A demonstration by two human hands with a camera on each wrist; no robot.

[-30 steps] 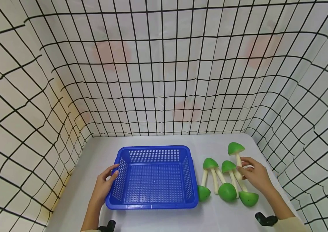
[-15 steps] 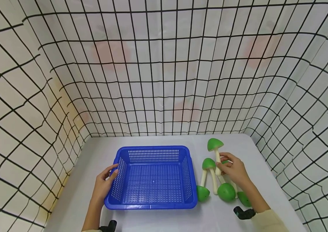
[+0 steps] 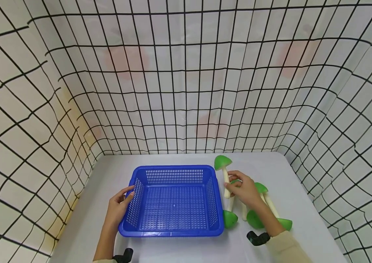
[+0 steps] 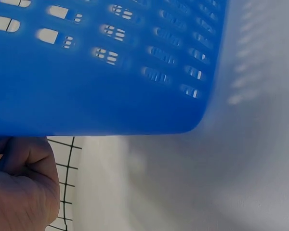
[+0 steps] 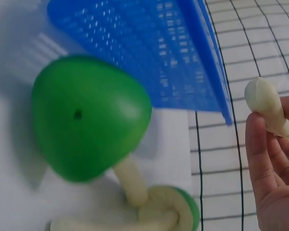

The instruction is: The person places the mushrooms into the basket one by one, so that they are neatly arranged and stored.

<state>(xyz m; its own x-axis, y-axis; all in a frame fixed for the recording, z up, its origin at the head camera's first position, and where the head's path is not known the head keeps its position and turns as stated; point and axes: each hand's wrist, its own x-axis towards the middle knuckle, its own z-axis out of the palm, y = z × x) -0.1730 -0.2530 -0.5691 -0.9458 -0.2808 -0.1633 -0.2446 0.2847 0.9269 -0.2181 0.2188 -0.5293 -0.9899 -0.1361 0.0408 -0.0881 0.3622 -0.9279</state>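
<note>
Just right of centre in the head view, the right hand (image 3: 243,190) pinches the pale stem of a green-capped toy mushroom (image 3: 223,163), held upright beside the blue perforated plastic basket (image 3: 173,230). It looks light, stiff and smooth, best held mid-stem. The left hand (image 3: 119,207) grips the basket's left rim.

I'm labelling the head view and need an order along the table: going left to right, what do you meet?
Person's left hand → blue perforated plastic basket → raised green-capped toy mushroom with cream stem → right hand holding it → green-capped mushrooms lying on the table.
</note>
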